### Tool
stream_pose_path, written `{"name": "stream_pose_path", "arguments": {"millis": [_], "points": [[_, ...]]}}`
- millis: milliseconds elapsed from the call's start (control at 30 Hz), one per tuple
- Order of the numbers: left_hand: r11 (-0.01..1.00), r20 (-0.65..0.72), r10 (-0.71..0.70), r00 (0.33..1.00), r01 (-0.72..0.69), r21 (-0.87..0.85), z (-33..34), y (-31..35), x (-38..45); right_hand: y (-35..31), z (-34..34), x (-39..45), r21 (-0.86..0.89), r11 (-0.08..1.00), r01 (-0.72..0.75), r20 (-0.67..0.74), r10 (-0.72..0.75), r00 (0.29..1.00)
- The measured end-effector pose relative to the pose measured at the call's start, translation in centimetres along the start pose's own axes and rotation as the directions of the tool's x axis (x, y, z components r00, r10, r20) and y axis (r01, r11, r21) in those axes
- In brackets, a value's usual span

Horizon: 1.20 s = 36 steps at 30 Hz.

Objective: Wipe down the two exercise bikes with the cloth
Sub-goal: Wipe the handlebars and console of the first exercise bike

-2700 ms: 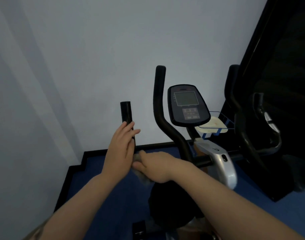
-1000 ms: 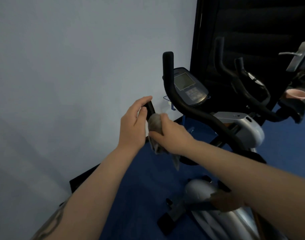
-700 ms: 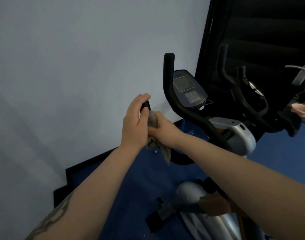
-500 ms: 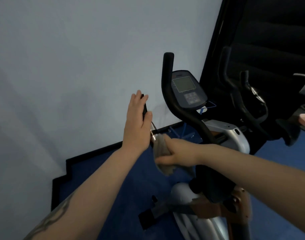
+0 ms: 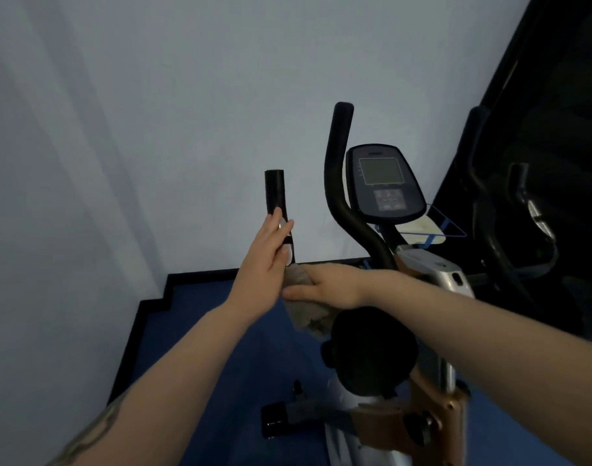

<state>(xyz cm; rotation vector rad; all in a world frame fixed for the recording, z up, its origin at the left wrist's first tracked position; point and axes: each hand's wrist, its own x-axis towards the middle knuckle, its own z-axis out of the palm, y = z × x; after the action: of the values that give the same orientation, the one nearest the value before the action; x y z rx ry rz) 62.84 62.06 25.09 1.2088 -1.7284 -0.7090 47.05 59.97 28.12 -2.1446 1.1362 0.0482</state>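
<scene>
At the bottom of the view, the silver body of the near exercise bike [image 5: 365, 428] is seen, with a black round seat [image 5: 372, 351] above it. Two bare forearms are stretched forward over the blue floor [image 5: 200, 358]. A grey cloth [image 5: 304, 307] is gripped by the right hand [image 5: 324, 287], whose fingers are curled over it; the cloth is pressed around the lower part of the left handlebar [image 5: 277, 203], and a loose end is left hanging below the hand. The left hand [image 5: 264, 260] is laid flat against the same bar just above the cloth, its fingers held straight and together along the grip. Beyond the hands, the right handlebar [image 5: 338, 183] is seen curving upward, and the console [image 5: 383, 183] with its grey screen is mounted just beside it. Behind the console, a blue wire rack [image 5: 439, 227] holding something pale is visible. Farther right, the second exercise bike [image 5: 519, 230] is made out dimly against a dark panel. A pale wall [image 5: 153, 112] is seen at the back.
</scene>
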Motion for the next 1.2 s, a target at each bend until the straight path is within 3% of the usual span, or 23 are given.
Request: {"name": "stream_pose_path", "arguments": {"millis": [167, 300, 367, 500, 667, 800, 900, 1000, 1200], "points": [[0.999, -0.019, -0.034, 0.999, 0.035, 0.037, 0.4, 0.7, -0.2, 1.3, -1.9, -0.6, -0.216, 0.974, -0.067, 0.205, 0.113, 0.972], [0.992, -0.059, -0.121, 0.991, 0.117, -0.056, 0.4, 1.0, 0.0, -0.6, -0.4, 1.1, 0.047, 0.999, -0.004, 0.114, -0.001, 0.994], [0.987, -0.053, -0.149, 0.987, 0.144, -0.076, -0.1, 1.1, 0.1, 0.0, -0.3, 0.5, 0.058, 0.998, 0.033, 0.07, -0.037, 0.997], [0.978, -0.028, -0.178, 0.984, 0.174, -0.111, -0.4, 1.3, 0.2, 2.5, -0.9, -0.2, -0.129, 0.992, 0.007, 0.142, 0.012, 0.99], [0.975, -0.053, -0.184, 0.982, 0.176, -0.133, 0.3, 1.7, 0.0, 0.2, -0.3, 1.5, 0.124, 0.992, 0.016, 0.065, -0.025, 0.998], [0.98, -0.051, -0.171, 0.984, 0.165, -0.109, 0.3, 1.6, -0.1, 2.9, -0.8, 0.0, -0.007, 0.992, 0.129, 0.086, -0.128, 0.988], [0.982, -0.058, -0.168, 0.984, 0.161, -0.097, 0.6, 1.3, -0.2, 3.3, -1.4, 0.0, -0.046, 0.992, 0.115, 0.15, -0.107, 0.983], [0.983, -0.077, -0.167, 0.983, 0.16, -0.091, 0.9, 1.3, -0.1, 1.6, -0.8, 1.3, -0.001, 0.999, 0.034, 0.081, -0.034, 0.996], [0.976, -0.106, -0.181, 0.978, 0.192, 0.099, 0.7, 2.2, 0.3, 3.1, -1.5, -1.8, -0.056, 0.992, 0.116, 0.043, -0.114, 0.993]]}}
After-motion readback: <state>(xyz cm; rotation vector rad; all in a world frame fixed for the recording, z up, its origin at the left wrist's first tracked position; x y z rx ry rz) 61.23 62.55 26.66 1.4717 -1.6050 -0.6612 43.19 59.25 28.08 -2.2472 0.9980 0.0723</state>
